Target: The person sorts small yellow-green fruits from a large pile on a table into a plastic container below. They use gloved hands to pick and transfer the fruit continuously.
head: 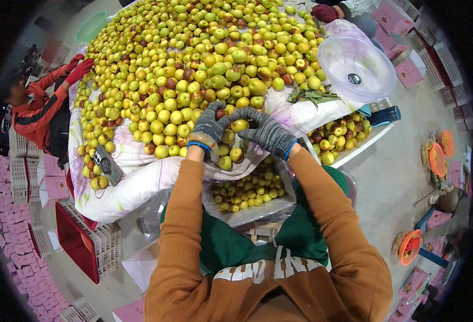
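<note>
My left hand (209, 126), in a grey knit glove with a blue cuff, rests at the near edge of a heap of yellow-green jujubes (164, 116). A dark red jujube (220, 114) shows beside its fingers. My right hand (266, 132), gloved alike, curves its fingers and thumb about a yellow jujube (239, 125). Whether either hand grips a fruit is unclear. Between and below the hands, a few jujubes (236, 154) lie at the cloth's edge. Directly underneath, a lined box (287, 195) holds more jujubes, in front of my knees.
White cloth (132, 193) covers the table; a phone (108, 165) lies on it. At right are a clear plastic basin (385, 78), leaves (313, 95) and a white crate (355, 155) of jujubes. A person's red-gloved hand (79, 71) touches the heap's left; another gloved hand (325, 13) is at far right.
</note>
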Demonstrator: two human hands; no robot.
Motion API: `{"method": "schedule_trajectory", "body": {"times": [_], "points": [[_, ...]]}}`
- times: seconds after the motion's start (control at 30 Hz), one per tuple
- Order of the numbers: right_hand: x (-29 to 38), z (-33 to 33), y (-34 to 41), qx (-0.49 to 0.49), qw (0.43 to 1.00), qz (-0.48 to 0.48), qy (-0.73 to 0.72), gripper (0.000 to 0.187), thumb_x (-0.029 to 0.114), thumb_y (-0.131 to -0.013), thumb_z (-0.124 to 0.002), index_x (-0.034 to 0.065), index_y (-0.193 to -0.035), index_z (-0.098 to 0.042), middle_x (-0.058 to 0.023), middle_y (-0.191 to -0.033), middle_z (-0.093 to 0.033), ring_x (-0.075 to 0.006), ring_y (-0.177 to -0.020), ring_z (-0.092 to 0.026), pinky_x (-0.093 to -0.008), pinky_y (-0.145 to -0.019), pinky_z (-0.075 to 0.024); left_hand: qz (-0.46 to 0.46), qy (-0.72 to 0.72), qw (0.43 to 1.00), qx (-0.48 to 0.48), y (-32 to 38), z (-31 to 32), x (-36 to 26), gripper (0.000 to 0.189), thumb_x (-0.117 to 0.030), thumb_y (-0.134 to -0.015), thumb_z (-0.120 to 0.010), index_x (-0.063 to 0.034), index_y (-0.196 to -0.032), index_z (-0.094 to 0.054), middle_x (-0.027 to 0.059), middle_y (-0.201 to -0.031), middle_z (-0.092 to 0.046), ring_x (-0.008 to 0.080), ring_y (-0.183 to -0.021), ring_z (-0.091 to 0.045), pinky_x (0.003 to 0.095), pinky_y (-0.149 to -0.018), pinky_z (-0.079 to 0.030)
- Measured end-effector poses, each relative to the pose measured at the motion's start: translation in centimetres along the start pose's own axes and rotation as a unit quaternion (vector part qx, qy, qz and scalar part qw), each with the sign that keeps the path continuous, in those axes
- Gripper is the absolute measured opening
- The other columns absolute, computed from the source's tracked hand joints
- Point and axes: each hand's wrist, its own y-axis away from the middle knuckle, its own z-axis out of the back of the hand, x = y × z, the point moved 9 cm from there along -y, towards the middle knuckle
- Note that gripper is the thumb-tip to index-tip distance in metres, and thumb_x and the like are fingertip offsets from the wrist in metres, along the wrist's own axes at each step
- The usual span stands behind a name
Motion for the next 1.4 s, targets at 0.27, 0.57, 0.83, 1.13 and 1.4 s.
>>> {"method": "schedule_trajectory", "body": {"times": [0.27, 0.57, 0.83, 1.13, 1.4], "points": [[1.6, -1.6, 1.2, 0.011, 0.987, 0.092, 0.132, 0.06, 0.007, -0.072, -0.07, 0.0091, -0.128, -0.048, -0.0146, -0.126, -0.051, -0.0271, -0.12, -0.048, -0.0348, -0.103, -0.0368, -0.297, -0.022, 0.954, -0.04, 5.2, 2.2, -2.6, 0.035, -0.015, -0.084, -0.061, -0.0038, -0.116, -0.054, 0.0125, -0.099, -0.062, 0.027, -0.084, -0.061, 0.0334, -0.075, -0.05], [0.4, -3.5, 1.3, 0.075, 0.979, 0.062, 0.178, 0.067, 0.012, -0.073, -0.075, 0.0071, -0.132, -0.044, -0.0111, -0.13, -0.049, -0.0229, -0.123, -0.045, -0.0348, -0.105, -0.035, -0.297, -0.178, 0.938, 0.014, 7.6, -0.2, -0.1, 0.037, -0.002, -0.083, -0.049, -0.0009, -0.12, -0.054, 0.0201, -0.116, -0.058, 0.0347, -0.104, -0.057, 0.0422, -0.09, -0.046], [0.7, -4.9, 1.5, 0.181, 0.983, -0.003, -0.043, 0.064, 0.023, -0.079, -0.073, 0.0104, -0.135, -0.044, -0.0065, -0.128, -0.053, -0.0171, -0.12, -0.048, -0.0331, -0.103, -0.0372, -0.27, -0.1, 0.958, -0.008, 9.0, 4.6, -2.5, 0.029, -0.01, -0.09, -0.048, -0.004, -0.117, -0.056, 0.0127, -0.105, -0.063, 0.0214, -0.09, -0.062, 0.0317, -0.074, -0.05], [1.0, -6.7, 2.9, 0.277, 0.805, -0.165, -0.498, 0.061, 0.03, -0.084, -0.06, 0.0041, -0.135, -0.038, -0.0178, -0.119, -0.056, -0.0274, -0.108, -0.057, -0.0389, -0.092, -0.0505, 0.157, 0.411, 0.898, -0.014, 8.3, 7.0, 4.0, 0.026, -0.025, -0.096, -0.045, -0.0069, -0.109, -0.058, 0.0055, -0.083, -0.067, 0.0092, -0.059, -0.06, 0.0191, -0.045, -0.041], [-2.9, -5.0, 2.2, 0.085, 0.846, -0.263, -0.456, 0.064, 0.056, -0.092, -0.042, -0.0033, -0.117, -0.05, -0.0126, -0.074, -0.062, -0.0208, -0.059, -0.06, -0.0301, -0.051, -0.0504, 0.128, 0.385, 0.913, -0.032, 8.2, 8.0, 4.4, 0.026, -0.023, -0.096, -0.046, -0.0055, -0.111, -0.058, 0.0079, -0.086, -0.068, 0.0098, -0.06, -0.06, 0.0195, -0.046, -0.042]]}}
